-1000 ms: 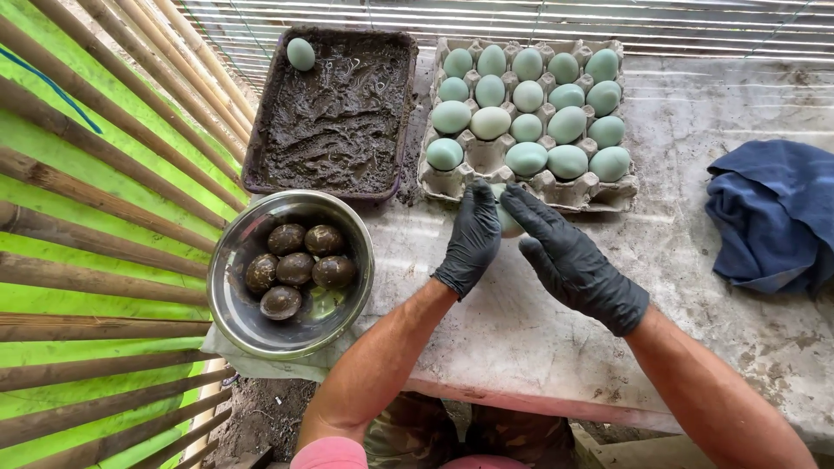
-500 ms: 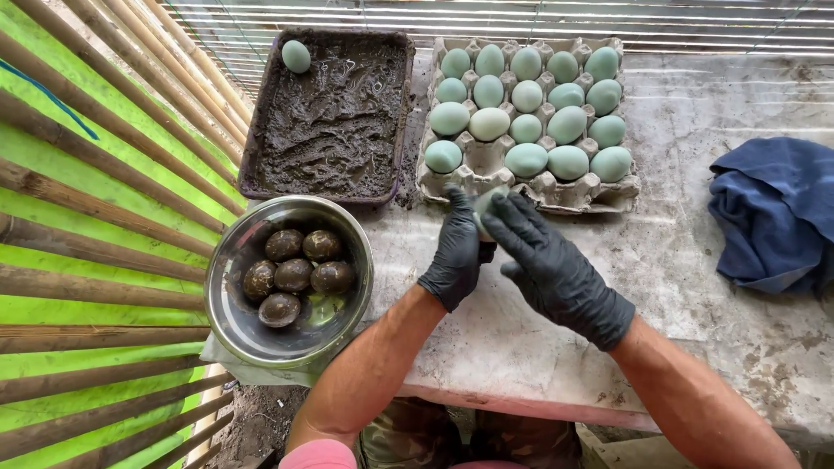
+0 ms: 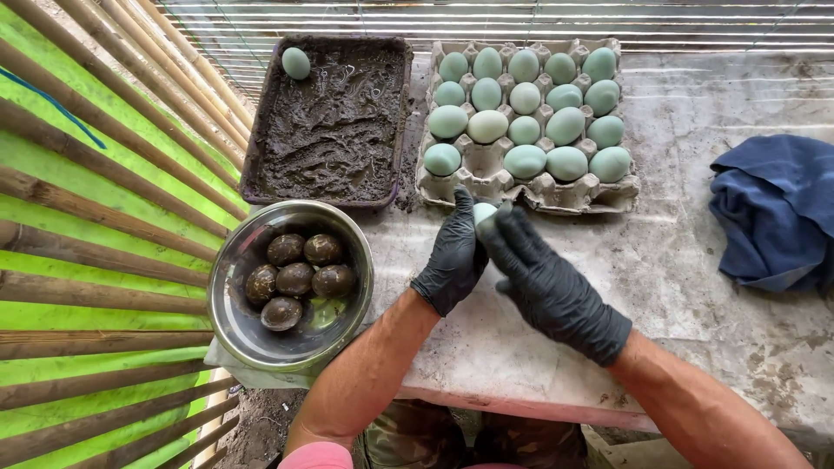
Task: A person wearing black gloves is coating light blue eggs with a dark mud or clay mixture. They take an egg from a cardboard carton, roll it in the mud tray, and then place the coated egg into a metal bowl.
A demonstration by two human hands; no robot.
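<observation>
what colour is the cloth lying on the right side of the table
The cloth is dark blue, crumpled; the head view shows it.

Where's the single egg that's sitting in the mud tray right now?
In the head view, the lone pale green egg rests in the far left corner of the mud tray, left of the egg carton.
</observation>
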